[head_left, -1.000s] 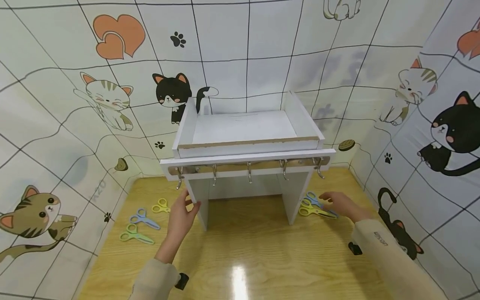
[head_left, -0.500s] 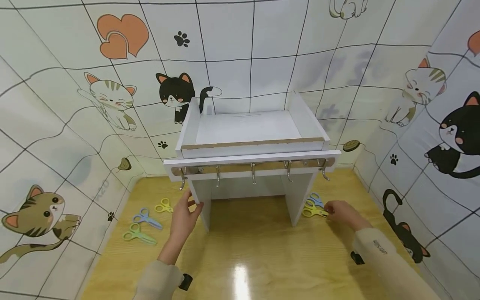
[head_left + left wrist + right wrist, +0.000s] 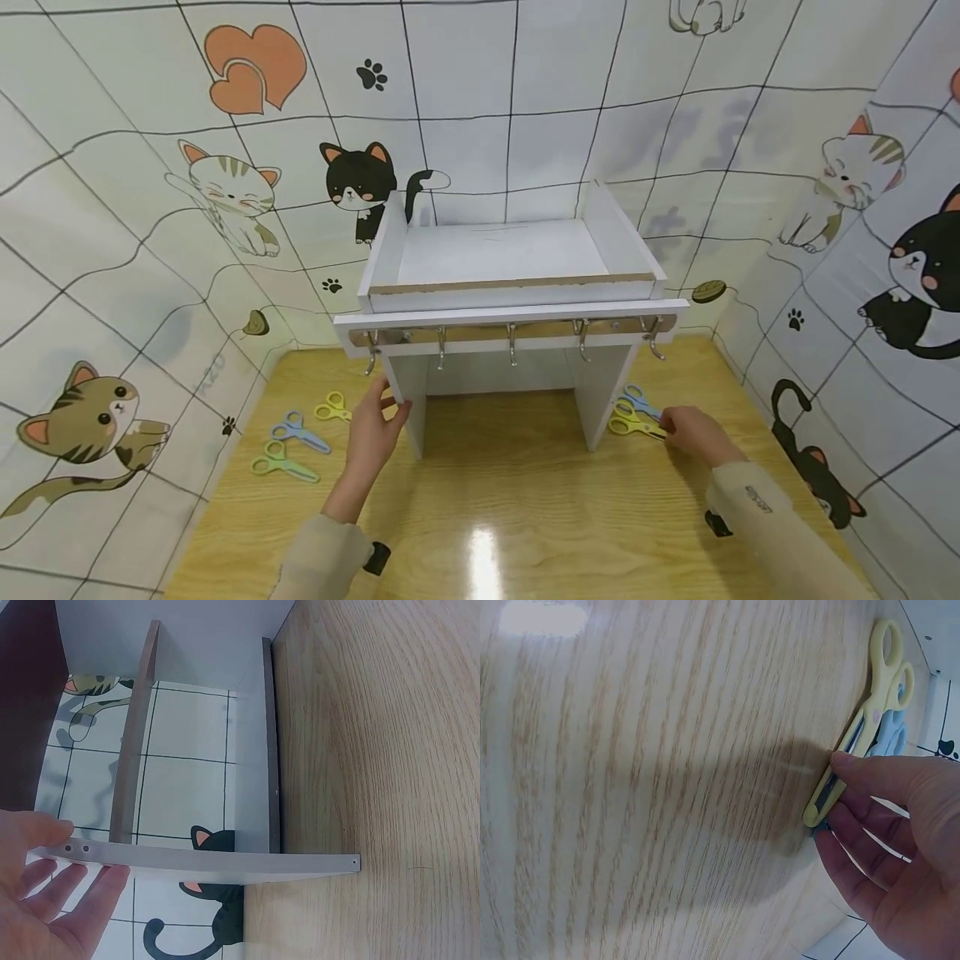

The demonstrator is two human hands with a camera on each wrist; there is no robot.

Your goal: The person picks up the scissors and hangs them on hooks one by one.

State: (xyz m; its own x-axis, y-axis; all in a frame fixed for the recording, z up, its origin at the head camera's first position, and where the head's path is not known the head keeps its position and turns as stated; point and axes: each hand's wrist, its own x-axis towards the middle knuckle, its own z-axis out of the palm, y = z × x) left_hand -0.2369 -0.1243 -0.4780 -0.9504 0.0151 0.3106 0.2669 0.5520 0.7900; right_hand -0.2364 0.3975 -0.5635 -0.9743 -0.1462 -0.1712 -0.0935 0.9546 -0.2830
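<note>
A person's hands grip two things well apart: the left hand (image 3: 372, 429) holds the left upright of a white board shelf unit (image 3: 513, 297), thumb and fingers on either side, while the right hand (image 3: 697, 435) pinches the blade end of yellow plastic-and-metal scissors (image 3: 870, 724). From left, green plastic scissors (image 3: 285, 464), blue plastic scissors (image 3: 302, 434) and another yellow pair (image 3: 333, 407) lie on the pale wood-grain bench (image 3: 510, 492); then comes the unit, fronted by silver metal hooks (image 3: 513, 346). Just beyond its right upright lie the pinched scissors, to the right hand's left and nearer to it, their long axis running roughly crosswise, handles toward the unit, with a light-blue pair (image 3: 889, 729) close behind.
</note>
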